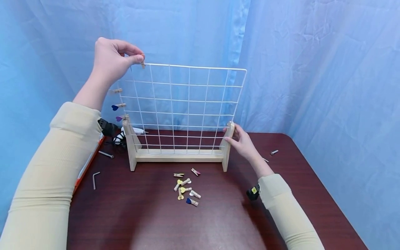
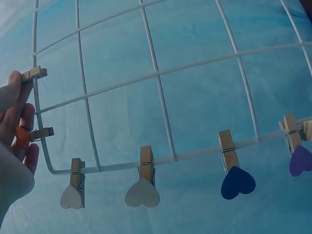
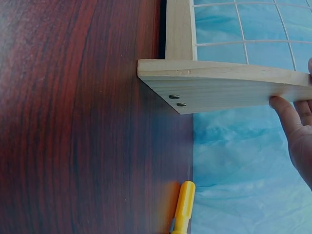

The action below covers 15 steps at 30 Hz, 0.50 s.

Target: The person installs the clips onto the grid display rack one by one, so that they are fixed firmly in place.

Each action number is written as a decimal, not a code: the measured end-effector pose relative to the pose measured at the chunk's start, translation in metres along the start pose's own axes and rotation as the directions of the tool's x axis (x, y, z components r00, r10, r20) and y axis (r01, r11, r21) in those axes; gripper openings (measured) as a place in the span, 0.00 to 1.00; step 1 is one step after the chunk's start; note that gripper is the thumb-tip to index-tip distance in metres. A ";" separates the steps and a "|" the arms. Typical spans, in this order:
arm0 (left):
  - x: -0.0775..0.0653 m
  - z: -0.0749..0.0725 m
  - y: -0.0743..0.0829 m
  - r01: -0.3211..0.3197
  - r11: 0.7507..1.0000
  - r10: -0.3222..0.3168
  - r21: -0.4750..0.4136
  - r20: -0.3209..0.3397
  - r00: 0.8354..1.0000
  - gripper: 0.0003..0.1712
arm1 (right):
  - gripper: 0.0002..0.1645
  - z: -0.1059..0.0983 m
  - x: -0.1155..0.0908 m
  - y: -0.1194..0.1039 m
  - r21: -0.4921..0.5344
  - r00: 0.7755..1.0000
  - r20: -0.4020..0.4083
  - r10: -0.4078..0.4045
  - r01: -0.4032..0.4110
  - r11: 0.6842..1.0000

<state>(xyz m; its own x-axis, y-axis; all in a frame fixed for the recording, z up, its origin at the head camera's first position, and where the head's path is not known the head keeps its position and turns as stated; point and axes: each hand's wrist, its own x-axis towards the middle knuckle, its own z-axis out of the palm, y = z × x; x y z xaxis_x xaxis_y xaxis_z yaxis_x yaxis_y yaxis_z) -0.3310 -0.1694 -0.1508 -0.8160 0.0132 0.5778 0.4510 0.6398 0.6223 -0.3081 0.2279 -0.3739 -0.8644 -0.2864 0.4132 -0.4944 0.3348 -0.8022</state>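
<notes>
A white wire grid (image 1: 189, 84) stands upright in a light wooden stand (image 1: 179, 159). At the grid's top left, my left hand (image 1: 109, 57) pinches a small wooden clothespin (image 2: 36, 73) on the top wire. Another clothespin with an orange heart (image 2: 22, 137) sits on that wire nearer the corner, partly behind my fingers. Down the left side wire hang clothespins with two pale hearts (image 2: 142, 193), a blue heart (image 2: 238, 183) and a purple heart (image 2: 301, 161). My right hand (image 1: 244, 141) grips the stand's right side post (image 3: 219, 85), thumb on its outer face.
Several loose clothespins (image 1: 185, 190) with yellow, white, blue and pink decorations lie in front of the stand. A hex key (image 1: 94, 181) and a bolt (image 1: 106, 154) lie left, another bolt (image 1: 274, 152) right. A yellow handle (image 3: 185, 204) is beyond the right post.
</notes>
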 end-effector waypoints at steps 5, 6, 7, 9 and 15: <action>-0.002 0.000 -0.002 -0.044 0.998 0.044 0.049 0.001 0.999 0.20 | 0.32 0.000 0.000 -0.001 -0.007 1.000 -0.001 0.009 -0.009 1.000; -0.002 -0.001 -0.002 -0.056 0.996 0.057 0.070 -0.002 0.998 0.20 | 0.32 0.001 -0.001 -0.001 -0.007 1.000 -0.001 0.010 -0.010 1.000; -0.003 -0.001 -0.001 -0.070 0.994 0.071 0.086 -0.009 0.997 0.21 | 0.32 0.001 -0.001 -0.001 -0.005 1.000 0.000 0.010 -0.010 1.000; -0.006 -0.003 0.000 -0.093 0.989 0.097 0.118 -0.028 0.995 0.23 | 0.32 0.001 -0.001 -0.001 -0.004 1.000 0.001 0.008 -0.008 1.000; -0.026 -0.003 0.006 -0.253 0.954 0.275 0.161 -0.131 0.953 0.22 | 0.32 -0.001 0.001 0.007 0.003 1.000 -0.003 0.008 -0.008 1.000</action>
<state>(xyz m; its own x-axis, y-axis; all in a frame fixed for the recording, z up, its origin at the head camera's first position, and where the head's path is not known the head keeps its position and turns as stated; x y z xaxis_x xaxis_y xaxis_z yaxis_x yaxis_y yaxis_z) -0.3061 -0.1688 -0.1605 -0.6060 0.0873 0.7907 0.5783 0.7309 0.3625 -0.3128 0.2312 -0.3790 -0.8688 -0.2809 0.4076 -0.4868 0.3347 -0.8068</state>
